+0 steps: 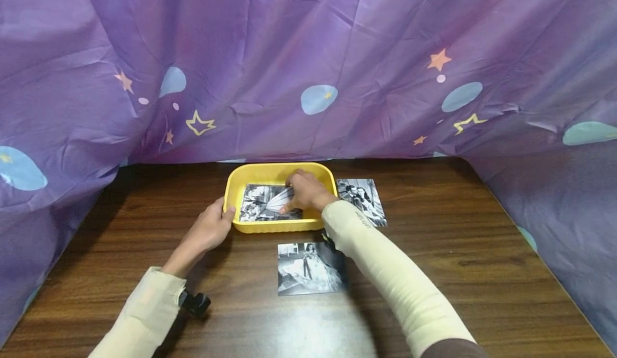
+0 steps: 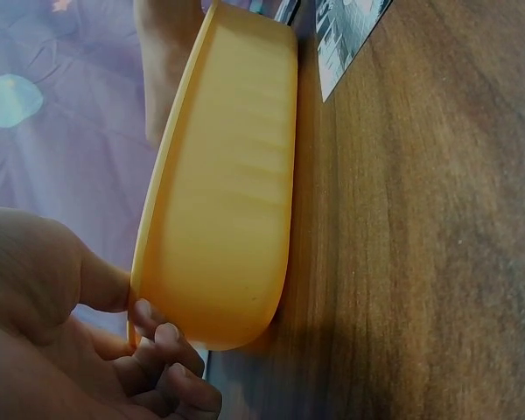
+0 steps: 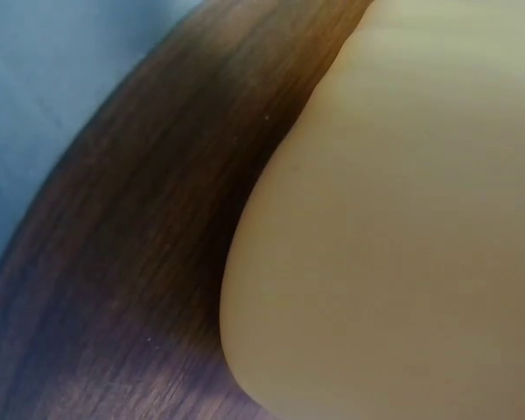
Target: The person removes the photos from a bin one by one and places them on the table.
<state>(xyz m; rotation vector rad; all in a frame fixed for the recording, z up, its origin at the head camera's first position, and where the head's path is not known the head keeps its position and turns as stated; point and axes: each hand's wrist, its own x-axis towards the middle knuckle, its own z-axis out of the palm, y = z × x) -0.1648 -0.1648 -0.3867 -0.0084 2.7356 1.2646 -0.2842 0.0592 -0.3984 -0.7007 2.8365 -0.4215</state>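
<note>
A yellow plastic tray [image 1: 272,228] with rounded corners stands at the far middle of the wooden table. My left hand [image 1: 210,228] grips its left end; in the left wrist view the thumb and curled fingertips [image 2: 168,334] are at the rim. Inside the tray lies a black-and-white photo print [image 1: 260,202] showing a fanned pale shape. My right hand [image 1: 306,191] reaches in from the right and holds this print's right part, thumb on the near side and bent fingers at the far edge. The hand hides part of the print.
A second photo print [image 1: 368,194] lies right of the tray, partly under the right sleeve [image 1: 385,261]. Another print [image 1: 308,272] lies in front of the tray. A purple curtain [image 1: 289,52] hangs behind the table [image 1: 463,272]. A blurred pale surface [image 3: 394,227] fills much of the right wrist view.
</note>
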